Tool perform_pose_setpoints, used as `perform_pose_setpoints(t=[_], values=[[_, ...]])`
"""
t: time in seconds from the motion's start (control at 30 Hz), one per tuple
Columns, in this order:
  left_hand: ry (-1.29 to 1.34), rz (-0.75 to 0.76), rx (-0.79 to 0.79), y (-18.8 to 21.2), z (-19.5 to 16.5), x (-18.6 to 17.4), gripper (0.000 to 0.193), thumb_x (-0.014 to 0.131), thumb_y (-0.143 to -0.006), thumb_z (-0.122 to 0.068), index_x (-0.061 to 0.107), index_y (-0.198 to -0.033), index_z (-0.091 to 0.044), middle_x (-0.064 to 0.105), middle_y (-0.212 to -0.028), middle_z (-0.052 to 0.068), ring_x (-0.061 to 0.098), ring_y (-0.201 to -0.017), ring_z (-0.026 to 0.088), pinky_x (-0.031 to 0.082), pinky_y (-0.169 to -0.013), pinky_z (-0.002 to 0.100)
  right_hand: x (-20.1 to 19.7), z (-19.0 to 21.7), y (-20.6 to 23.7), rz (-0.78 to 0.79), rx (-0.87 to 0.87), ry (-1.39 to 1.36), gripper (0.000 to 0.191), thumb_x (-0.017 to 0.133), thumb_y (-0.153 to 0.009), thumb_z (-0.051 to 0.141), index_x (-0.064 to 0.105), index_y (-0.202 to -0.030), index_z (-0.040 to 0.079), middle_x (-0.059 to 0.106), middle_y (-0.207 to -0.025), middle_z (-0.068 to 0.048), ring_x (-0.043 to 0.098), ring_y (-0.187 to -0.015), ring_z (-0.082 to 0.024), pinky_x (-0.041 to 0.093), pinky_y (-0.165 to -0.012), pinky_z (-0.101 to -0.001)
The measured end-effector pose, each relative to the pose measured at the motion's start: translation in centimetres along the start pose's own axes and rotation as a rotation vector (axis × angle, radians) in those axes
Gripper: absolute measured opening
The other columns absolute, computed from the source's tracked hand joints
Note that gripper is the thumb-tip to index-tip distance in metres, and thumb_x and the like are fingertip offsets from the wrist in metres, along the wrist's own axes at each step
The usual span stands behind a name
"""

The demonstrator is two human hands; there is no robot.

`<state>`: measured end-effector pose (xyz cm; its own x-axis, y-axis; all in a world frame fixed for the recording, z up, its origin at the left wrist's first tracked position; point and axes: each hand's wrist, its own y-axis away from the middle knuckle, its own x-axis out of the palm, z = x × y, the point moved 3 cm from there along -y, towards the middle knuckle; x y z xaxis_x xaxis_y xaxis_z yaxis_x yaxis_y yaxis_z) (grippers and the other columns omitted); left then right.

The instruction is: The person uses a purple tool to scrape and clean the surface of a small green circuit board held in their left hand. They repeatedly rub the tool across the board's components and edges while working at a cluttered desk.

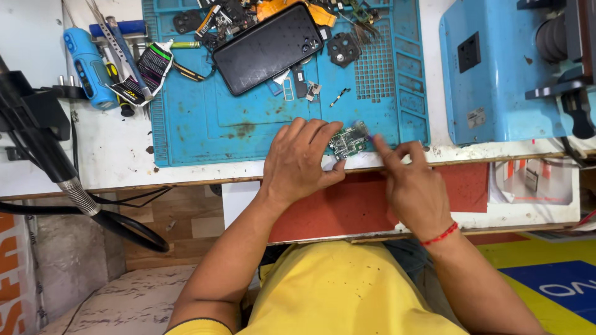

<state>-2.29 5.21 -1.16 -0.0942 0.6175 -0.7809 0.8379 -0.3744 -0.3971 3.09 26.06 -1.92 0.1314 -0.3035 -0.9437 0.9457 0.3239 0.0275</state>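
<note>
A small green circuit board [349, 140] lies near the front edge of the blue work mat [248, 118]. My left hand [301, 160] pinches the board's left side between fingers and thumb. My right hand [410, 186] reaches its index finger to the board's right end, where a thin tool tip shows. A black phone [268, 47] lies screen down at the back of the mat. Small metal brackets and a SIM tray [289, 90] are scattered in front of the phone.
Loose phone parts and flex cables [223, 18] pile at the mat's back edge. A blue electric screwdriver [90, 68] and tweezers lie left of the mat. A blue machine [496, 74] stands at the right. A black flexible hose [43, 149] hangs at the left.
</note>
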Motion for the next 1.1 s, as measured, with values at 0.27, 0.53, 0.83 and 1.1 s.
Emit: perform_pose_setpoints(t=[0.27, 0.53, 0.83, 1.1], values=[[0.003, 0.012, -0.008, 0.2, 0.2, 0.3, 0.059, 0.085, -0.072, -0.027, 0.065, -0.125, -0.01, 0.064, -0.108, 0.004, 0.059, -0.096, 0.025, 0.048, -0.081, 0.04, -1.2, -0.1, 0.2, -0.081, 0.036, -0.013, 0.059, 0.063, -0.091, 0.004, 0.058, -0.147, 0.021, 0.06, -0.108, -0.01, 0.063, -0.065, -0.034, 0.053, -0.055, -0.0451], [0.021, 0.007, -0.007, 0.1, -0.1, 0.1, 0.06, 0.084, -0.071, -0.027, 0.064, -0.125, -0.01, 0.064, -0.109, 0.004, 0.059, -0.097, 0.025, 0.048, -0.082, 0.04, -1.3, -0.1, -0.7, -0.024, 0.01, -0.035, 0.061, 0.059, -0.086, 0.002, 0.062, -0.142, 0.023, 0.061, -0.106, -0.01, 0.064, -0.063, -0.033, 0.055, -0.054, -0.0451], [0.009, 0.01, -0.019, 0.1, 0.3, -0.2, 0.06, 0.087, -0.076, -0.033, 0.064, -0.126, -0.009, 0.065, -0.109, 0.005, 0.059, -0.098, 0.026, 0.048, -0.081, 0.041, -1.6, 0.4, 0.6, -0.043, 0.011, -0.037, 0.055, 0.063, -0.093, 0.01, 0.058, -0.146, 0.022, 0.061, -0.106, -0.013, 0.064, -0.062, -0.036, 0.053, -0.053, -0.0477], [0.03, 0.058, -0.055, 0.0, 0.2, 0.3, 0.06, 0.087, -0.07, -0.031, 0.067, -0.122, -0.01, 0.068, -0.11, 0.003, 0.061, -0.096, 0.024, 0.049, -0.081, 0.039, -1.4, 1.3, -1.2, 0.019, -0.016, -0.041, 0.065, 0.061, -0.083, 0.002, 0.06, -0.145, 0.021, 0.06, -0.106, -0.012, 0.064, -0.058, -0.033, 0.055, -0.053, -0.0458]])
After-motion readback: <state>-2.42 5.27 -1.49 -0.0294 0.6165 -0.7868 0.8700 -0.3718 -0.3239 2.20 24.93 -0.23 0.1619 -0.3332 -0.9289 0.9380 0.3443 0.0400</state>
